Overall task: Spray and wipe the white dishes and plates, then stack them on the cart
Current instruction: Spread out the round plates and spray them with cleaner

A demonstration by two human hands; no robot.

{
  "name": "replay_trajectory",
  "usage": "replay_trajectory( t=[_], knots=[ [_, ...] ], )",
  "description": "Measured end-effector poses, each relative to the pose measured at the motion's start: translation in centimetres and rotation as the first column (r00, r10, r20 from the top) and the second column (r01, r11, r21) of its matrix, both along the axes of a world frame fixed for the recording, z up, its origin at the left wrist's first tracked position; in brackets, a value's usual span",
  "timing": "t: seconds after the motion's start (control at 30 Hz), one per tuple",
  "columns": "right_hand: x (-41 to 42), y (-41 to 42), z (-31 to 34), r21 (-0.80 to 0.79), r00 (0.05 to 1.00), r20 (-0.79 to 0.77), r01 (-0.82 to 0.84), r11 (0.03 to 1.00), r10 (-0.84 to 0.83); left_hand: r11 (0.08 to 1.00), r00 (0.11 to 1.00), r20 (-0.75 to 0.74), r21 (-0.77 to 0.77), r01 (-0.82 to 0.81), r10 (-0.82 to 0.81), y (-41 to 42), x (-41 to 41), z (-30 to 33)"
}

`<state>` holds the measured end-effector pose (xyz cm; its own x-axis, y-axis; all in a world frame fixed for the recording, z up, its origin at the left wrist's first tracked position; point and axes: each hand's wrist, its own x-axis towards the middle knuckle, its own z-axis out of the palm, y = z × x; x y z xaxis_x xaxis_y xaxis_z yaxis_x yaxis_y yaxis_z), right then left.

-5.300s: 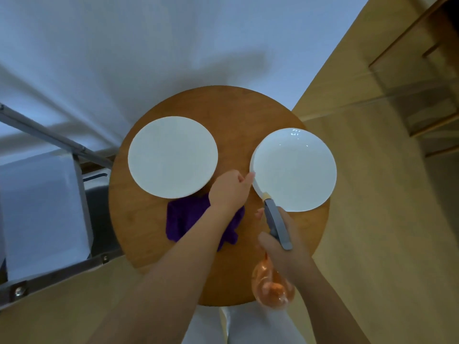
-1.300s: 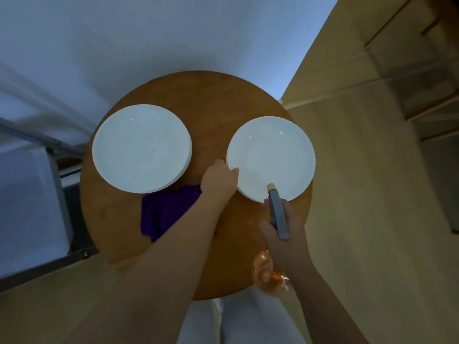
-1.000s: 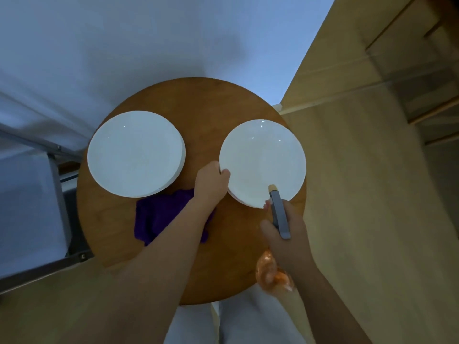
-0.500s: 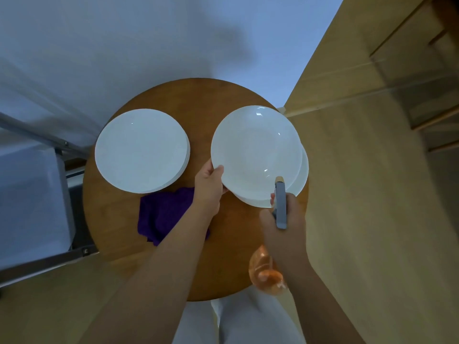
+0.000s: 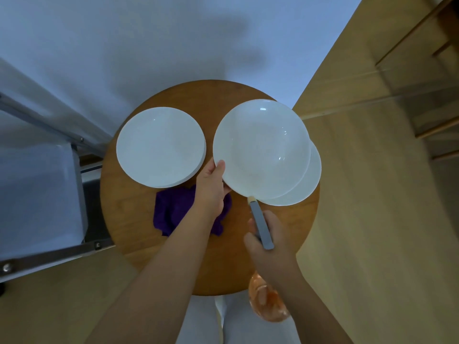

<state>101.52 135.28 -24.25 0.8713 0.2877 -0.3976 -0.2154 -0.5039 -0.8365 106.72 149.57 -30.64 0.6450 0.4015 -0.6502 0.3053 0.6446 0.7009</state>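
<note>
The left hand (image 5: pixel 211 187) has just lifted the top dish (image 5: pixel 260 150) by its rim, ready for the bottle (image 5: pixel 267 304) gripped in the right hand (image 5: pixel 269 247) to spray it.

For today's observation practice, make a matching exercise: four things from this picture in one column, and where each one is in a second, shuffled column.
1. lifted dish
2. spray bottle
3. purple cloth
4. plate stack

a. lying on the round table under the left forearm
b. in the right hand
c. on the table's left side
d. held at its rim by the left hand

Pairs: 1-d, 2-b, 3-a, 4-c
</note>
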Motion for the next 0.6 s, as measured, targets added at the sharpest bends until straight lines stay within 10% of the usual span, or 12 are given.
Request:
replay_trajectory(
  t=[0.23,0.6],
  knots=[
    [-0.4,-1.3,0.6,-0.021,0.975,0.118,0.192,0.981,-0.189,0.998,0.998,0.011,0.007,-0.058,0.058,2.3,-1.7,0.8],
    [-2.1,4.2,1.4,0.091,0.998,0.031,0.058,0.994,-0.061,0.993,0.993,-0.028,0.044,-0.111,0.112,6.0,-4.5,1.0]
  ],
)
